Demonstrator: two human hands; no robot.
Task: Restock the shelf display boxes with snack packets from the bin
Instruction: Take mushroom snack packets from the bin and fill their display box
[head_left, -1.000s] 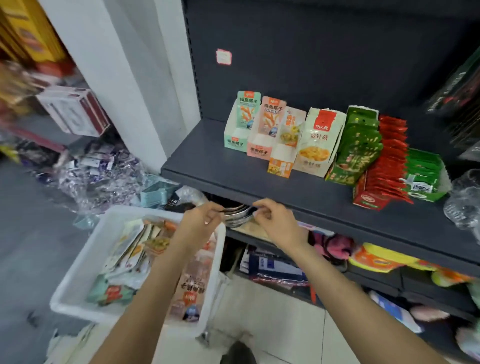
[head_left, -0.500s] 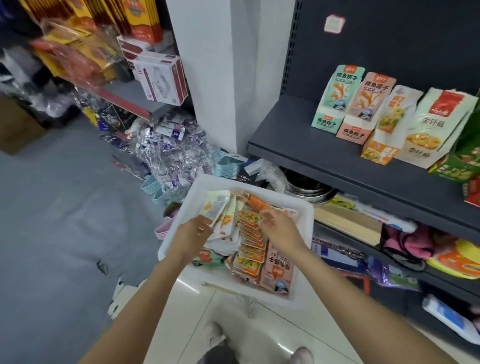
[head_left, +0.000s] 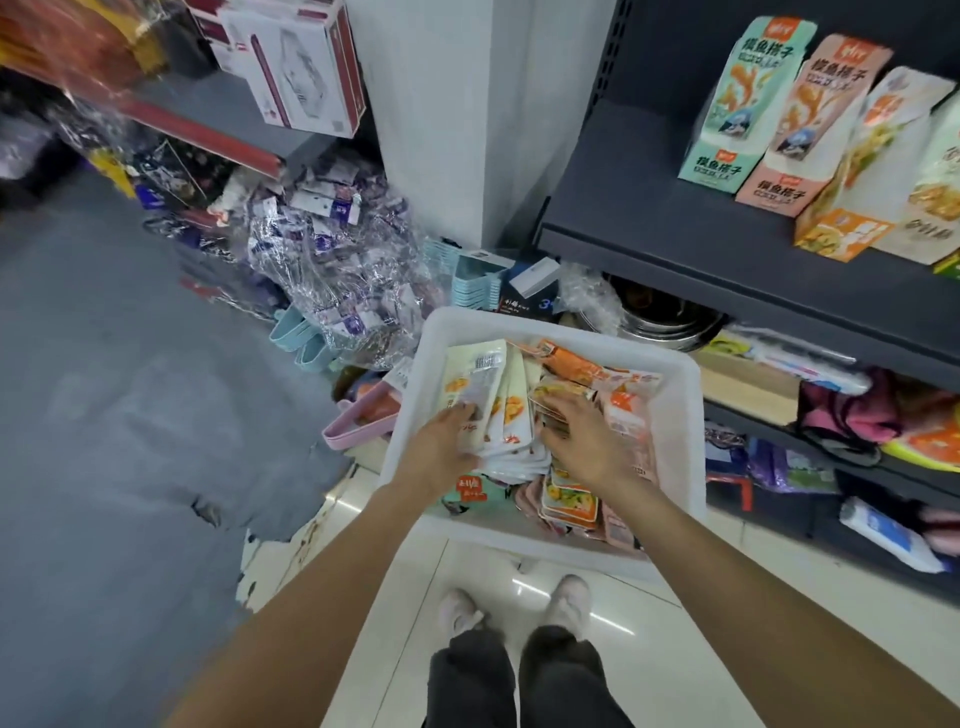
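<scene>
You're at the picking step: both hands are down in the bin (head_left: 675, 415). Your left hand (head_left: 441, 447) grips the cream packets (head_left: 488, 400); your right hand (head_left: 582, 441) lies spread on the orange ones (head_left: 569, 501). Next, lift a bundle to the display boxes (head_left: 779, 114).

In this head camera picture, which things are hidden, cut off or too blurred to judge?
- White bin, head view: the packets at the bottom are covered by the upper packets and both hands.
- Left hand and right hand: fingertips lie among the packets, so the grip is unclear.
- Display boxes: the right edge cuts off the row.
- Hanging goods, top left: blurred.
- Packet print: too small to read.
</scene>
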